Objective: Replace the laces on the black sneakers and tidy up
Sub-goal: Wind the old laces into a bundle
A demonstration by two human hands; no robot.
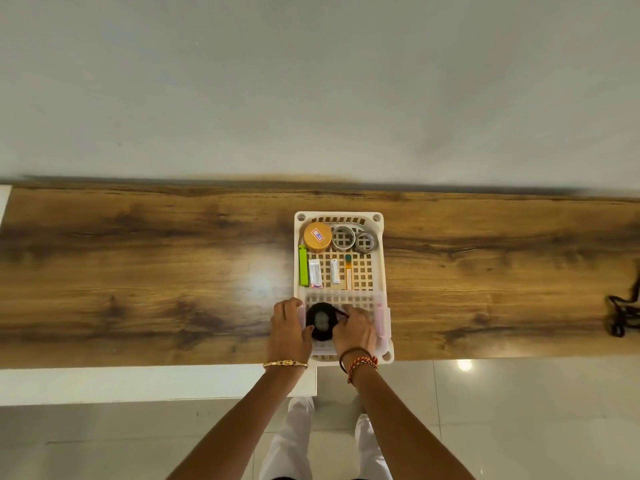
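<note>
Head view: both hands, left [289,329] and right [354,329], pinch a coiled black lace [322,322] inside the white basket [379,268] at the desk's [138,271] near edge; the orange lid's [317,236] label is unreadable

Surface [138,271]: brown wood grain with dark streaks. Basket [379,258]: white lattice. Round tin [317,236]: orange lid, red-and-white label. Two tape rolls [343,238]: grey. Clip [303,270]: lime green. Coiled lace [322,322]: black (pale grey centre). Loose lace [623,315], right edge of frame: black. Wall [311,81]: off-white.
</note>
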